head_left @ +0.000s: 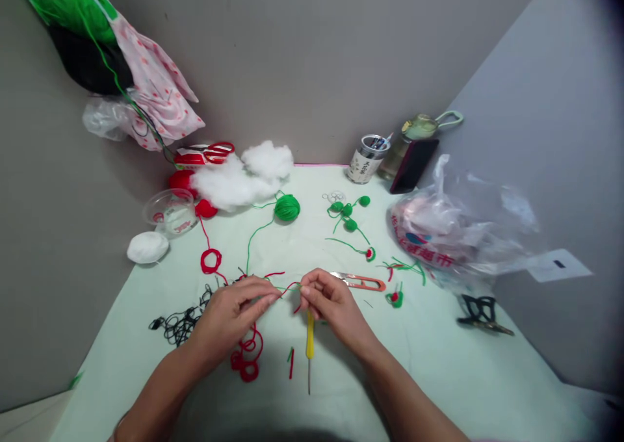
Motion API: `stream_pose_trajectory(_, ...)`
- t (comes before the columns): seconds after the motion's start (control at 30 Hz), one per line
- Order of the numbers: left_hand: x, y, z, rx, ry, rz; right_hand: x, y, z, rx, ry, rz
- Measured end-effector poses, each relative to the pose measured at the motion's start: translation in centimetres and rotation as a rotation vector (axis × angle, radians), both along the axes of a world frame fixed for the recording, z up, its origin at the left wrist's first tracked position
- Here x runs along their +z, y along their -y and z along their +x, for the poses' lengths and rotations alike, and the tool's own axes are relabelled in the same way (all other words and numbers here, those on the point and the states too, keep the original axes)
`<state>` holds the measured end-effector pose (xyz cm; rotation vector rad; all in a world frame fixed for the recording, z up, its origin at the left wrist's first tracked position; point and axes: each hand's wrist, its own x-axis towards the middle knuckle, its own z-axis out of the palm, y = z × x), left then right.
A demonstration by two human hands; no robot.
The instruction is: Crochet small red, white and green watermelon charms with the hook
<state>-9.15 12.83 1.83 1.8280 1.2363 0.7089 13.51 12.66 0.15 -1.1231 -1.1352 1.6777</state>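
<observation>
A short length of red yarn stretches between my two hands over the table. My left hand pinches its left end between thumb and fingertips, and my right hand pinches the other end. A green strand runs beside it. Just below my right hand lies a crochet hook with a yellow handle. Orange-handled thread snips rest behind that hand. Red yarn coils under my left forearm, next to tangled black yarn. Small red and green cut pieces lie in front.
A green yarn ball and white stuffing sit at the back. Small green crocheted pieces lie right of centre. A plastic bag, a phone and a pen tin line the right. A black claw clip lies far right.
</observation>
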Motion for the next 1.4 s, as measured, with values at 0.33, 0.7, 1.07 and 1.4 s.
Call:
stream_pose_trajectory(0.33,-0.2,-2.5,0.9,0.123,-0.293,0.242,-0.3,-0.2,-0.1,-0.107,0.025,-0.008)
stream_pose_trajectory(0.7,-1.7,-1.3,6.5,0.069,0.355,-0.291,-0.6,-0.5,0.0,-0.197,-0.011,0.02)
stream_pose_trajectory(1.07,-2.9,-1.8,5.7,0.136,0.556,-0.503,-1.3,-0.3,-0.3,-0.205,-0.011,-0.056)
stream_pose_trajectory(1.4,-3.4,-2.2,5.4,0.287,0.602,-0.504,-1.8,-0.7,0.1,-0.261,0.059,-0.048)
